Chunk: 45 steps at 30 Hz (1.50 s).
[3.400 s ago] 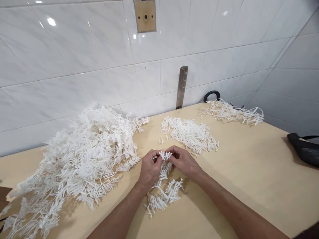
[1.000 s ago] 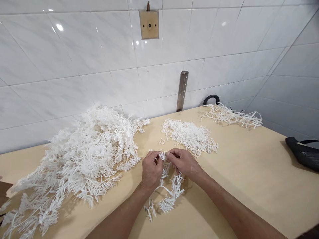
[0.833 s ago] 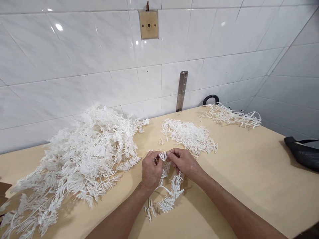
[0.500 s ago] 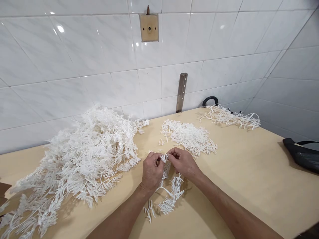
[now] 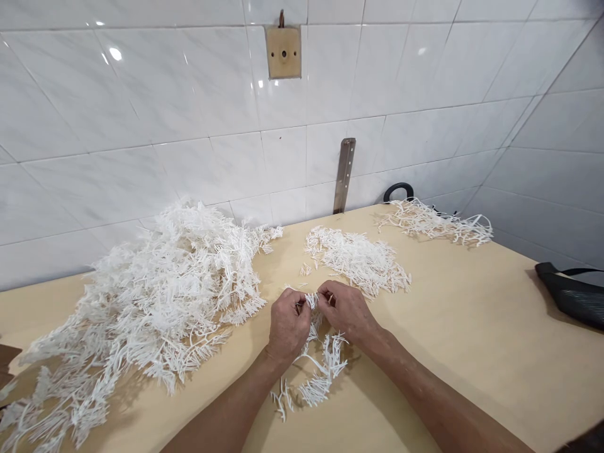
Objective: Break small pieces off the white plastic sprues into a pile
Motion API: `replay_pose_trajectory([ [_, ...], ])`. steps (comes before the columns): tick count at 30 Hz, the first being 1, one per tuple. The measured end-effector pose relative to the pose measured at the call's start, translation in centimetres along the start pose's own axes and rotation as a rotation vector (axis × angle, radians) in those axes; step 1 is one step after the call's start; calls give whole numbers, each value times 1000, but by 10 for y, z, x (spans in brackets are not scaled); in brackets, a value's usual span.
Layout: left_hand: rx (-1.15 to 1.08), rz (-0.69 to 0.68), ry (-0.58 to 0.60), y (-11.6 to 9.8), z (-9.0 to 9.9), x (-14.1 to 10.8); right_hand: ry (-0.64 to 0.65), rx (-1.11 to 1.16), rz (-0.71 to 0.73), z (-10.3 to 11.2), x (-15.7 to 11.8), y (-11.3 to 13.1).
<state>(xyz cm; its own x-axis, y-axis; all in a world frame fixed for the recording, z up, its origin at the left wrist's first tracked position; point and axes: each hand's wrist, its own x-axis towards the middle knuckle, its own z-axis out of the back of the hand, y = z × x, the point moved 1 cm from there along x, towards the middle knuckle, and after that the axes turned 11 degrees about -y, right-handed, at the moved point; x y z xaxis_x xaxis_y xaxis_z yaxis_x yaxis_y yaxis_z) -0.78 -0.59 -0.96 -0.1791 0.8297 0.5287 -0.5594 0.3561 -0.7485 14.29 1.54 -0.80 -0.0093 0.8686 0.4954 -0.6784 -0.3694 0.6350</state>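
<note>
My left hand (image 5: 289, 321) is closed, thumb and fingers pinching a white plastic sprig (image 5: 311, 301) with thin needle-like tips. From the other side my right hand (image 5: 346, 308) pinches the same piece, fingers bent inward. Below both hands hangs or lies a longer white branch (image 5: 321, 377) with feathery needles; its upper part runs behind the left hand. Just beyond the hands is a low heap of small white sprigs (image 5: 358, 258), with a tiny loose bit (image 5: 305, 269) beside it. Left of my hands rises a large pile of white plastic branches (image 5: 174, 296).
Bare white stems (image 5: 438, 223) lie at the back right, near a black ring-shaped handle (image 5: 399, 190). A black bag-like item (image 5: 570, 296) rests at the right edge of the wooden table (image 5: 472, 327). A metal strip (image 5: 344, 176) leans on the tiled wall.
My right hand has turned slightly and shifted a little at the sprig, its fingers more tucked in. The left hand stays nearly where it was; the piles look the same.
</note>
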Motion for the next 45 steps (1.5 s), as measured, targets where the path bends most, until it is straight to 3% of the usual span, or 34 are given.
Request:
replay_pose_trajectory([
  [5,-4,-46,12,-2,0,0,-35,-69,-16,-3,0,3],
  [11,-26,-64,-38,0,4,1,-70,-211,135,-1,1,-3],
  [17,-68,6,-16,3,5,0,-269,-138,-142,23,19,-32],
  [21,-66,35,-20,2,4,0,-334,-57,-268,34,24,-36],
  [23,-64,38,-25,1,4,1,-263,48,-293,34,21,-28],
  [26,-56,27,-32,0,4,1,-47,223,-319,29,14,-9],
  [29,-38,18,-40,-1,5,1,70,280,-315,23,8,7],
  [36,1,21,-40,-1,4,2,157,286,-326,16,4,12],
  [45,-1,47,-21,3,3,1,127,238,-274,13,4,11],
])
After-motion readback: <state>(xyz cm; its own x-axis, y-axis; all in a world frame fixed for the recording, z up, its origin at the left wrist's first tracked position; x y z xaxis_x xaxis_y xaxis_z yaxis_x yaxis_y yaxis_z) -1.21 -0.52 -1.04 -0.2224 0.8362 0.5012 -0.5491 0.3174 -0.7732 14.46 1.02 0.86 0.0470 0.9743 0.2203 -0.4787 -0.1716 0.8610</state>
